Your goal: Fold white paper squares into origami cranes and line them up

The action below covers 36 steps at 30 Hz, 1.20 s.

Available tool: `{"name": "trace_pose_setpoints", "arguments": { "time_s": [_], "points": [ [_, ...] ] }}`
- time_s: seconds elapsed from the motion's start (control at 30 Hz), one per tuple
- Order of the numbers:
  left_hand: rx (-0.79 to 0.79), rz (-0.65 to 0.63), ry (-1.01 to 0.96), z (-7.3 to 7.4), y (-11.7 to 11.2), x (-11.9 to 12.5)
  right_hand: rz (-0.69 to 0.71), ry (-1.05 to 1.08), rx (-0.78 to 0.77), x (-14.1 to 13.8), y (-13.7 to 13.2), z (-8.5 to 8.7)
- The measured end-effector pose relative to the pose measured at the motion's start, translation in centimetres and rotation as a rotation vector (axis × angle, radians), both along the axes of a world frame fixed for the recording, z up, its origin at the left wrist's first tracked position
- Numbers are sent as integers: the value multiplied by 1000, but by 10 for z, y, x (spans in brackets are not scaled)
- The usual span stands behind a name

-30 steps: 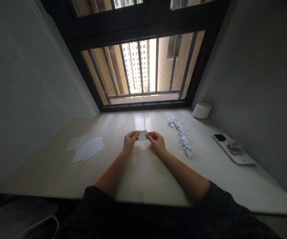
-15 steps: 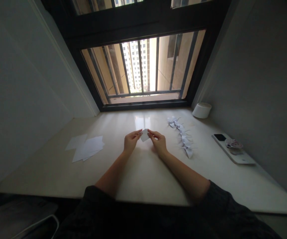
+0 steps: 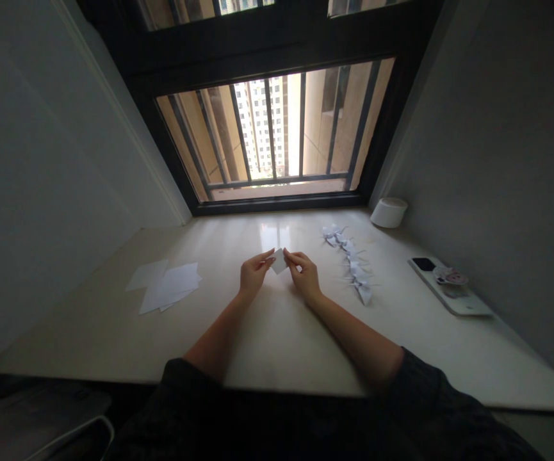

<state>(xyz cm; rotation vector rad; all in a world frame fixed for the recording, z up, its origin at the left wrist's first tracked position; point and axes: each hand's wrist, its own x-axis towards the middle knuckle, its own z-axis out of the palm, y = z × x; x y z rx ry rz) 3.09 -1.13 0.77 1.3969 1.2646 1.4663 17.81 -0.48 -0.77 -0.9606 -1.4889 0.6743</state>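
Between my two hands is a small white piece of folded paper (image 3: pixel 279 262), held up over the sill with one corner toward me. My left hand (image 3: pixel 254 274) pinches its left corner between thumb and fingers. On the opposite corner, my right hand (image 3: pixel 305 275) has a like pinch. The fingertips cover both side corners, and the finer folds are too small to make out. To the right of my right hand lies a row of several folded paper figures (image 3: pixel 352 256) with thin pointed tips, close against one another.
Flat white paper sheets (image 3: pixel 170 286) overlap on the left of the pale windowsill (image 3: pixel 277 346). At the right lie a phone (image 3: pixel 449 291) with a round grip on its back and, farther off, a white rounded object (image 3: pixel 389 212). A dark-framed window (image 3: pixel 277 203) bounds the far side.
Hardly anything differs. Both hands keep their pinch on the folded paper, and my right hand has shifted very slightly to the left.
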Motion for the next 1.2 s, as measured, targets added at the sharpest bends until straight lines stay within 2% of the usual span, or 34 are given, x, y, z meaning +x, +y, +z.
{"name": "trace_pose_setpoints", "arguments": {
  "time_s": [0.37, 0.67, 0.83, 1.07, 1.2],
  "points": [
    [-48, -57, -60, 0, 1, -1, -43, -76, 2, -1, -1, -1],
    [-244, -71, -224, 2, 0, -4, -40, -122, 38, 0, -2, 2],
    [-287, -58, -287, 1, 0, -5, -29, -115, 44, 0, -2, 4],
    [-221, -76, -151, 5, 0, -5, -31, -88, 36, 1, -1, 3],
    [-192, -99, -38, 2, 2, -8, -36, -105, 38, 2, 0, 2]
  ]
}}
